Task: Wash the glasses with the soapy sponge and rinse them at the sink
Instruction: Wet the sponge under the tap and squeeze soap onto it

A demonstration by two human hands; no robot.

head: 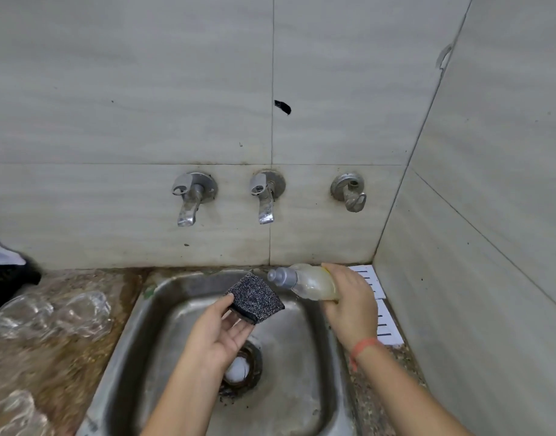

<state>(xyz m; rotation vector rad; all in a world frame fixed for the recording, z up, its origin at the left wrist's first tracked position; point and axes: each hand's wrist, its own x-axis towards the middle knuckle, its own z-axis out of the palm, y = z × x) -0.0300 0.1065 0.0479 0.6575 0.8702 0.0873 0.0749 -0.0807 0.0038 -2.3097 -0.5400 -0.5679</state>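
Under L hand: sink (295, 388) drain (239, 369), white obj. sitting in it. L hand (220, 332) palm up over basin, thumb + fingers pinching the dark speckled sponge (256, 297) by its near edge. R hand (349, 306) just to the right, wrapped round soap bottle (308, 283) — tipped sideways, grey nozzle aimed at sponge, close, not touching. Glasses (53, 313) well left of L hand on counter, clear, blurred; count unclear. Beyond both hands — three wall taps (264, 196).

Over the sink (135, 313), left hand (220, 332) holds sponge (256, 298); right hand (349, 305) grips soap bottle (305, 283).
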